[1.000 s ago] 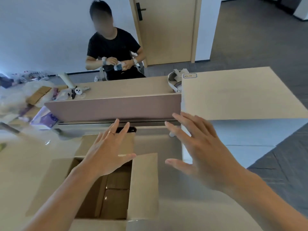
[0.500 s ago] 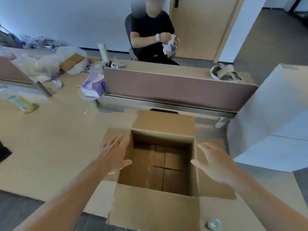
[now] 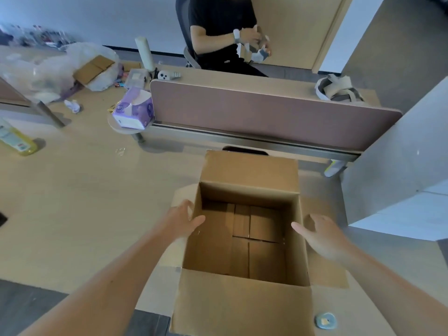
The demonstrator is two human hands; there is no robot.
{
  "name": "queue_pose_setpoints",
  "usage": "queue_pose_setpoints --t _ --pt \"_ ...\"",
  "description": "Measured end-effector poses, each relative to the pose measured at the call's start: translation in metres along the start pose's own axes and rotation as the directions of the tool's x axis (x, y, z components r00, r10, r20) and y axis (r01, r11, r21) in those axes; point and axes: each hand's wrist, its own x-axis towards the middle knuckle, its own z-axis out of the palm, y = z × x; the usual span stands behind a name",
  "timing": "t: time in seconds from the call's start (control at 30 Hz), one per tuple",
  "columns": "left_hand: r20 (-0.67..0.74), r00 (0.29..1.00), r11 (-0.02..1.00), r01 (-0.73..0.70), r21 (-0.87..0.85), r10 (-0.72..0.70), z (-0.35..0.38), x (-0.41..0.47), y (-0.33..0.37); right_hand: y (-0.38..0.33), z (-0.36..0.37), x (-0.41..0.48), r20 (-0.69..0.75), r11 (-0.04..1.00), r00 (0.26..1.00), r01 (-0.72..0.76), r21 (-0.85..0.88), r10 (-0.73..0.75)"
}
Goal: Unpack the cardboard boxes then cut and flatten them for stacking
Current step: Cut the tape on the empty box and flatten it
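Hands flank the open brown cardboard box [image 3: 242, 306]: left hand [image 3: 181, 219] and right hand [image 3: 320, 236], fingers spread, seemingly gripping nothing, sit at opposite rims, likely poised to lift smaller brown cartons [image 3: 257, 229] packed below between them.

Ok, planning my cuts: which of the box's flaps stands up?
The far flap, nearest the desk divider: it angles upward, while the side flaps lie spread outward and the near flap folds down.

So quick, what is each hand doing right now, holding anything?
Left hand: open, by the cardboard box's left rim.
Right hand: open, over its right flap.
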Motion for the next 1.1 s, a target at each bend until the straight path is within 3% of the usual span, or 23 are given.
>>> queue_pose_setpoints --t 0.13,0.23,0.4,0.53,0.77,0.97,1.1 --pt "0.086 0.973 0.962 0.225 -0.157 -0.214 -0.014 0.028 0.023 -0.013 -0.007 0.031 0.069 0.958 0.988 -0.148 0.245 0.135" --pt "0.205 0.912 0.865 0.405 -0.297 -0.357 -0.021 0.045 0.04 -0.02 -0.015 0.055 0.267 0.846 0.926 -0.359 0.394 0.269" --pt "0.358 0.85 0.747 0.516 -0.418 -0.386 -0.021 0.079 0.05 -0.025 -0.023 0.093 0.484 0.647 0.813 -0.564 0.513 0.325" --pt "0.362 0.829 0.709 0.555 -0.436 -0.426 -0.018 0.1 0.045 -0.023 -0.017 0.116 0.474 0.633 0.805 -0.581 0.511 0.356" --pt "0.353 0.869 0.688 0.492 -0.535 -0.347 -0.021 0.09 0.052 -0.023 -0.02 0.106 0.441 0.602 0.839 -0.539 0.589 0.319" --pt "0.125 0.963 0.676 0.258 -0.69 -0.24 -0.06 0.059 0.072 -0.044 -0.073 0.069 0.302 0.547 0.932 -0.364 0.754 0.203" --pt "-0.054 0.981 0.639 0.081 -0.765 -0.188 -0.11 0.033 0.082 -0.06 -0.112 0.036 0.156 0.534 0.983 -0.186 0.825 0.101"
